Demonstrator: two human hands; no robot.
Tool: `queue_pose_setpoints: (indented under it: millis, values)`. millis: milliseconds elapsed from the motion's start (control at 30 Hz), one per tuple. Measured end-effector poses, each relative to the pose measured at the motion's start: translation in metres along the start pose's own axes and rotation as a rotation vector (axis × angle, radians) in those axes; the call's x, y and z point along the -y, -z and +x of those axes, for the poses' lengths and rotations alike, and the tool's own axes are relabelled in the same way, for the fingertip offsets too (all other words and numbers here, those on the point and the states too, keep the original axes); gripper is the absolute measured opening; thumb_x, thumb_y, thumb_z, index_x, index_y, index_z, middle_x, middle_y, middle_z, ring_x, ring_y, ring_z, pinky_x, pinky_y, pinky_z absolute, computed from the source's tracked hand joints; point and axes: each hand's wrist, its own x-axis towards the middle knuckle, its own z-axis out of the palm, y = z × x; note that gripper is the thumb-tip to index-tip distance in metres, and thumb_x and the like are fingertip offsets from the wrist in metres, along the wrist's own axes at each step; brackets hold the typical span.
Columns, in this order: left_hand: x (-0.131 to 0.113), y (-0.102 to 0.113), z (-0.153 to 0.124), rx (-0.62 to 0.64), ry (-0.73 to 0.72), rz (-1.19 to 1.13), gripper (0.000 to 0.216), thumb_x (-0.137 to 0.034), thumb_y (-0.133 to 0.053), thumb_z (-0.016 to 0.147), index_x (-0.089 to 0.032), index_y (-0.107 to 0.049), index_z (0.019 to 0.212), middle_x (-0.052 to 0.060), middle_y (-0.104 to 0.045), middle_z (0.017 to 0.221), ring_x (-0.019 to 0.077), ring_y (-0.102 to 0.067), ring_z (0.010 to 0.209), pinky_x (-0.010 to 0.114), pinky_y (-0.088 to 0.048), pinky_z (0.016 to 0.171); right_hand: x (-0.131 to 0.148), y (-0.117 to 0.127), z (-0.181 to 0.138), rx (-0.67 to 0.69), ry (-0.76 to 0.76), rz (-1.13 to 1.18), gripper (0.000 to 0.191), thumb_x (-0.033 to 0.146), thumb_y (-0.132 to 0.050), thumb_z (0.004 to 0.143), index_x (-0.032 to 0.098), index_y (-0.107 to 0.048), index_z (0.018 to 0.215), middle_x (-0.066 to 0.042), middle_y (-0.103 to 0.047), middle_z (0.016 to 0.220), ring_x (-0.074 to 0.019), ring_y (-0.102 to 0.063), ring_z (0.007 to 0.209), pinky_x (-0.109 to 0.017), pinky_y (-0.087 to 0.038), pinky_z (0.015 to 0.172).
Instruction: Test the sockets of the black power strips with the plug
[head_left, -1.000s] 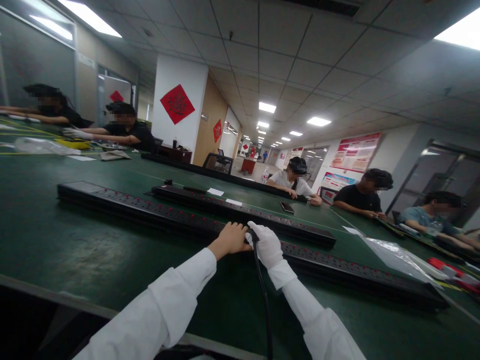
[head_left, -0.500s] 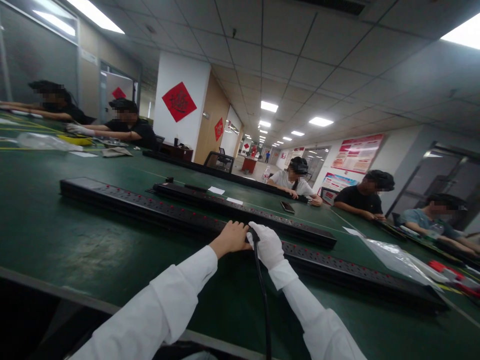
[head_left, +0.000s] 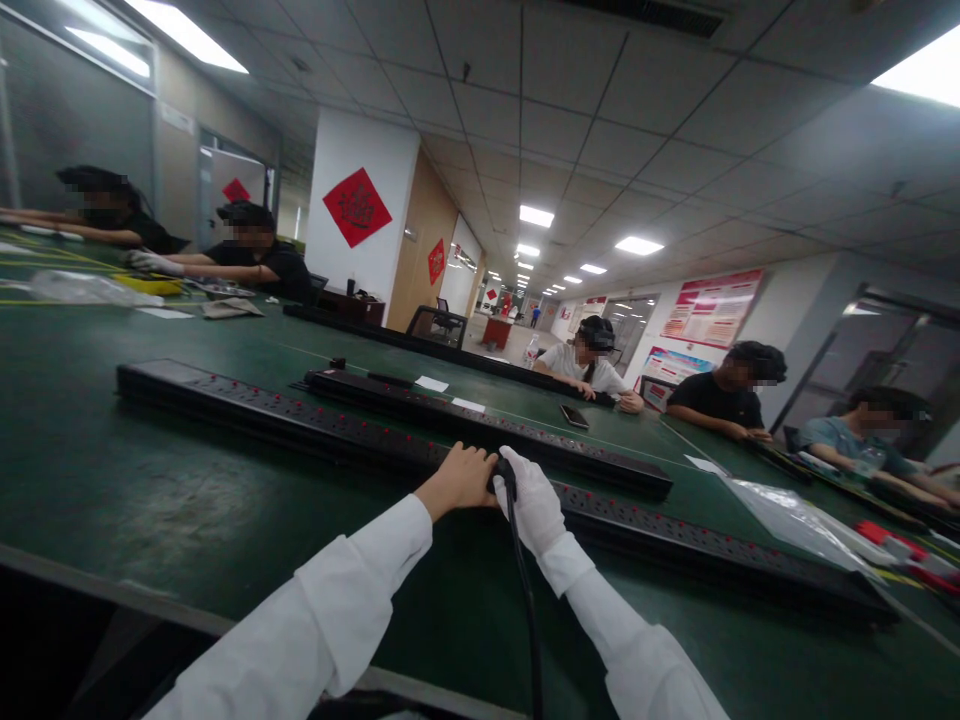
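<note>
Black plug (head_left: 505, 477) with cable (head_left: 531, 610), at the middle of a socket strip (head_left: 409, 450) on a green worktop (head_left: 300, 530). The gloved right hand (head_left: 534, 503) has its grip clamped on the plug; the bare left hand (head_left: 459, 480) covers the strip, how firmly unclear.

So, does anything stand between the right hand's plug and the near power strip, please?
Nothing visible: the right hand holds the plug at the near power strip, the left hand beside it; contact itself is hidden.

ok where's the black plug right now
In the head view, the black plug is below and slightly right of centre, in the gloved right hand, beside the bare left hand at the nearest power strip.
</note>
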Motion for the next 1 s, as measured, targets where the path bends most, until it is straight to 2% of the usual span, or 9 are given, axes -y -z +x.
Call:
queue_pose_setpoints:
  millis: [400, 567, 767, 1000]
  values:
    - [0.018, 0.006, -0.004, 0.017, 0.085, -0.037, 0.088, -0.077, -0.039, 0.059, -0.018, -0.037, 0.124, 0.015, -0.057, 0.107, 0.0320, -0.052, 0.098, 0.044, -0.030, 0.084, 0.004, 0.006, -0.002, 0.021, -0.004, -0.017, 0.048, 0.030, -0.044, 0.082, 0.021, -0.036, 0.129, -0.008, -0.054, 0.113, -0.0205, -0.051, 0.099, -0.035, -0.042, 0.088]
    - [0.018, 0.009, -0.004, 0.063, 0.121, -0.055, 0.081, -0.077, -0.041, 0.057, -0.017, -0.045, 0.112, 0.013, -0.061, 0.100, 0.0307, -0.056, 0.091, 0.040, -0.035, 0.079, 0.003, 0.004, -0.002, 0.027, 0.007, -0.038, 0.049, 0.032, -0.044, 0.083, 0.020, -0.034, 0.129, -0.008, -0.054, 0.112, -0.0206, -0.051, 0.098, -0.035, -0.042, 0.087]
    - [0.019, 0.008, -0.003, 0.032, 0.106, -0.022, 0.071, -0.077, -0.040, 0.058, -0.017, -0.054, 0.093, 0.012, -0.063, 0.094, 0.0295, -0.058, 0.085, 0.038, -0.038, 0.075, -0.004, 0.003, -0.003, 0.055, -0.021, -0.109, 0.062, 0.042, -0.044, 0.083, 0.015, -0.024, 0.134, -0.010, -0.058, 0.103, -0.0208, -0.055, 0.089, -0.033, -0.043, 0.079]
    - [0.021, 0.009, -0.003, -0.003, 0.074, 0.001, 0.072, -0.080, -0.036, 0.057, -0.016, -0.058, 0.083, 0.011, -0.064, 0.083, 0.0267, -0.060, 0.075, 0.036, -0.041, 0.068, -0.014, 0.009, 0.002, 0.148, -0.076, -0.315, 0.067, 0.058, -0.039, 0.079, 0.015, -0.032, 0.130, -0.009, -0.060, 0.084, -0.0213, -0.056, 0.073, -0.032, -0.041, 0.066]
